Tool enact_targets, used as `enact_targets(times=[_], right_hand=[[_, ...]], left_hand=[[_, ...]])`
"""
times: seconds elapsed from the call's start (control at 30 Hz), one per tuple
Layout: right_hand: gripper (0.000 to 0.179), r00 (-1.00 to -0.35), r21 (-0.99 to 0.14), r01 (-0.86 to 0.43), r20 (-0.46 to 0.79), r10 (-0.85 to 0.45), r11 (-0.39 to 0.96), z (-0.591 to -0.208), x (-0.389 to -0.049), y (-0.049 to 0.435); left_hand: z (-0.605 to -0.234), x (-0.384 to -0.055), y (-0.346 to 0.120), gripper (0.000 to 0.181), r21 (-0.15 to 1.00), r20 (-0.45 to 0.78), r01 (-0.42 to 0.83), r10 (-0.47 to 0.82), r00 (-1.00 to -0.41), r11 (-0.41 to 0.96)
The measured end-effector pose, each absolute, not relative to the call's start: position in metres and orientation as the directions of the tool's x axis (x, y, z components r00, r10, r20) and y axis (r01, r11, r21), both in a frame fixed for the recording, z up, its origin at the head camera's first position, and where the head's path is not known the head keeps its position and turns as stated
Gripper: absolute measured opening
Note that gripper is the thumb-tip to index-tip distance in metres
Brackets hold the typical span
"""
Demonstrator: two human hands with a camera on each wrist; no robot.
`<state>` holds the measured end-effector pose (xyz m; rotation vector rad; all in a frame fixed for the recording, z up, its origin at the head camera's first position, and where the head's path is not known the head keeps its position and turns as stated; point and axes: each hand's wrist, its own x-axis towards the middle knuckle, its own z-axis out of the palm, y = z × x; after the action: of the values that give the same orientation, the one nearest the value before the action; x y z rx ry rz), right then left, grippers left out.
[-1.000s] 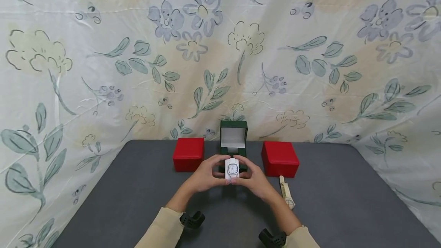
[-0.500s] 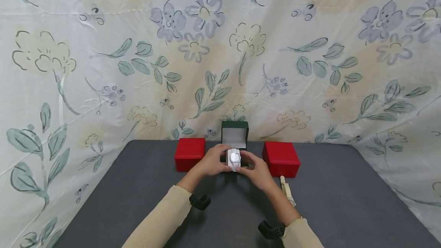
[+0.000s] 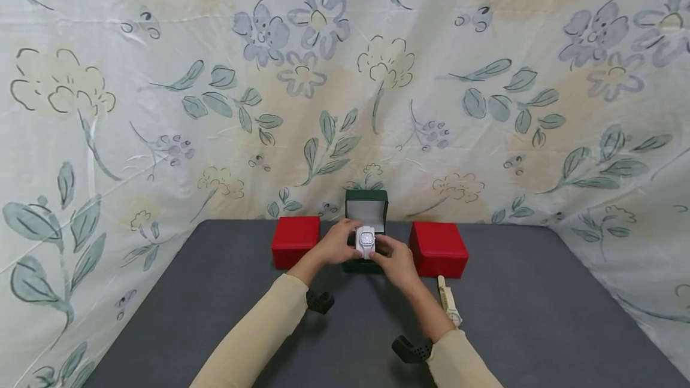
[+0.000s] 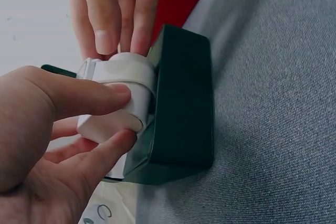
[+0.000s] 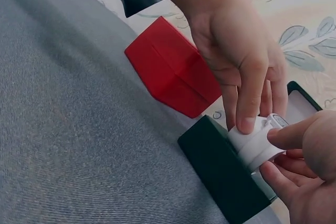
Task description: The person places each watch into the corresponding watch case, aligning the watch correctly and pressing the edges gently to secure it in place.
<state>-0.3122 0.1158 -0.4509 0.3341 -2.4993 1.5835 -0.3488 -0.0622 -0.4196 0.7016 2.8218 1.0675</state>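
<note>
A white wristwatch (image 3: 366, 238), wrapped round a white cushion (image 4: 102, 123), is between both hands at the opening of a green watch box (image 3: 365, 203). Its hinged lid stands up at the back, showing a pale lining. My left hand (image 3: 339, 243) pinches the cushion from the left, its thumb lying over the strap in the left wrist view. From the right, my right hand (image 3: 396, 261) grips the other side between thumb and fingers. The green front wall (image 5: 220, 169) stands just below the cushion in the right wrist view. The box's inside is mostly hidden.
Red boxes flank the green one, one at left (image 3: 295, 242) and one at right (image 3: 439, 249). A cream-strapped watch (image 3: 449, 301) lies on the dark grey table (image 3: 215, 298) beside my right forearm. Behind the table hangs a floral cloth (image 3: 302, 106).
Both hands have carried the white watch and cushion away from me, from in front of the green box to its opening. The boxes and cream watch stay put.
</note>
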Motion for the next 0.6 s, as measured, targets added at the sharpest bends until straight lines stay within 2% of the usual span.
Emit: enact_targets(times=[0.23,0.43,0.6], right_hand=[[0.044,-0.967,-0.861,-0.249,0.244,-0.068,0.444,-0.4535,-0.318,0.1153],[0.041,-0.964,-0.839,-0.251,0.264,-0.043,0.483,-0.4566,-0.3202,0.1145],[0.035,-0.947,-0.734,-0.284,0.316,-0.06,0.617,-0.4592,-0.3219,0.1132]], left_hand=[[-0.4198,-0.3498,-0.0605,0.063,0.671,0.1,0.371,0.418,-0.903,0.642],[-0.4239,-0.3511,-0.0595,0.06,0.643,0.082,0.367,0.416,-0.906,0.672],[-0.4278,-0.3519,-0.0576,0.053,0.596,0.1,0.38,0.405,-0.909,0.708]])
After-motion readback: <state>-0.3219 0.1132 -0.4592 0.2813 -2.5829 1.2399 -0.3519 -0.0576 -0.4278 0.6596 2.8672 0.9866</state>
